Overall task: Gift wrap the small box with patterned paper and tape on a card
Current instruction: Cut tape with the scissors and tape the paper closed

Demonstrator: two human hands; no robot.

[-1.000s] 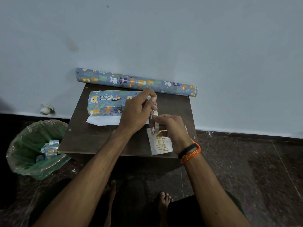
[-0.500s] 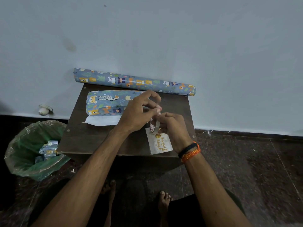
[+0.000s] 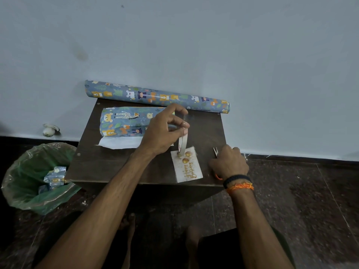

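At the lower left we are seeing a green bin bag [image 3: 21, 183] holding paper scraps [image 3: 53, 179]. A small white object [image 3: 48, 130] is lying at the foot of the pale wall [image 3: 194, 45], and dark speckled floor [image 3: 310, 210] is filling the lower right.

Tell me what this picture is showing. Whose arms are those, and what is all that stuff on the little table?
The camera sits on a person's head and looks down, so the arms are the person's own. The left hand holds a roll of clear tape up on its edge above a small white card with gold writing. The right hand grips small scissors with orange handles. On the dark brown wooden table lies a box wrapped in blue animal-print paper, with a white flap sticking out. A long roll of the same paper lies along the wall. On the floor stands a bin with a green bag.
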